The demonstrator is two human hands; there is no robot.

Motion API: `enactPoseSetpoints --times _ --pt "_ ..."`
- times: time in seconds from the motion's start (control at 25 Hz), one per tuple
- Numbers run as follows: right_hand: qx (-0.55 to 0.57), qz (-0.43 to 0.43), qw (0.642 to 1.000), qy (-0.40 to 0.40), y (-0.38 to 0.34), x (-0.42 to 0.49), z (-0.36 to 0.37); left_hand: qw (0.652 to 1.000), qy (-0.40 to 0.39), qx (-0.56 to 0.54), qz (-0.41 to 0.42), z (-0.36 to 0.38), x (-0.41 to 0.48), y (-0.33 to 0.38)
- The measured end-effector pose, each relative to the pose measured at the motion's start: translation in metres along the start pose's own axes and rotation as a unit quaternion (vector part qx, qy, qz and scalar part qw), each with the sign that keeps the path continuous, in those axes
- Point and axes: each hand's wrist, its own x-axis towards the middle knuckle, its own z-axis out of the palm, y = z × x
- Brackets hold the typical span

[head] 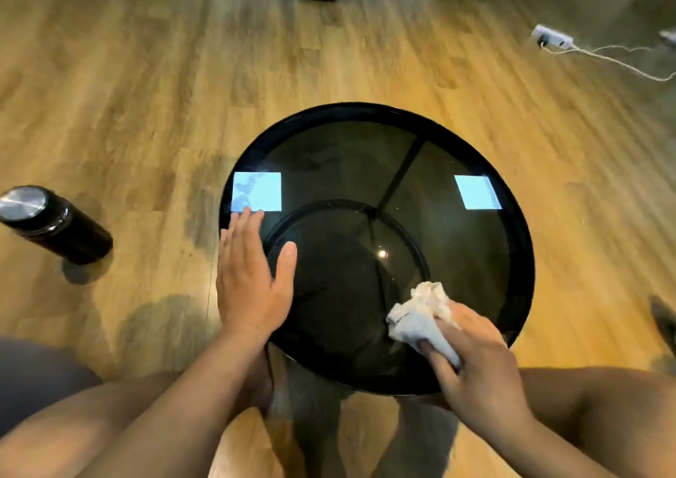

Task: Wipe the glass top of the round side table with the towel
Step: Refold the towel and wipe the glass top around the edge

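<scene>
A round side table [519,243] with a black rim and dark glass top stands on the wooden floor right in front of me. My right hand [475,360] grips a crumpled white towel [420,316] and holds it against the glass at the near right part of the top. My left hand [252,276] lies flat with straight fingers on the left side of the glass, over the rim. Two bright window reflections show on the glass at left and right.
A black bottle with a silver lid [55,221] stands on the floor to the left of the table. A white power strip with a cable [552,38] lies at the far right. Dark objects sit at the top edge. My bare knees are below the table.
</scene>
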Motion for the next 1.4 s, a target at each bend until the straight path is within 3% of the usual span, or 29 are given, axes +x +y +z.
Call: enactPoseSetpoints --times 0.08,0.2,0.28,0.52,0.64,0.8,0.92,1.04,1.16,1.4 --pt "0.022 -0.058 0.998 -0.016 -0.04 0.002 0.016 1.0 0.002 -0.023 -0.005 -0.003 -0.001 0.001" --pt "0.064 -0.189 0.98 0.029 -0.087 0.042 0.04 0.998 0.013 -0.061 -0.003 -0.005 -0.001 0.0" --pt "0.083 -0.223 0.971 0.018 -0.115 0.084 0.049 0.997 0.015 -0.081 0.007 -0.005 -0.003 -0.003" --pt "0.051 -0.205 0.976 -0.054 -0.17 0.232 0.071 1.0 -0.005 0.002 0.018 0.0 0.0 -0.001" --pt "0.012 -0.193 0.981 -0.029 -0.172 0.295 0.07 0.999 -0.04 0.026 -0.005 -0.001 0.001 0.001" --pt "-0.017 -0.138 0.99 0.023 -0.126 0.374 0.05 0.998 -0.044 0.053 -0.002 -0.003 0.001 0.004" --pt "-0.078 -0.064 0.993 0.063 -0.036 0.405 0.02 0.997 -0.052 0.06 -0.01 -0.004 0.002 0.004" --pt "-0.095 -0.003 0.992 0.086 0.059 0.382 -0.008 0.997 -0.055 0.052 -0.011 -0.003 0.003 0.004" --pt "-0.088 0.033 0.994 0.054 0.115 0.314 -0.03 0.997 -0.057 0.052 -0.015 -0.004 0.002 0.006" --pt "-0.05 0.004 0.995 0.082 0.115 0.139 -0.044 0.997 -0.033 0.064 -0.016 -0.001 0.001 0.003"
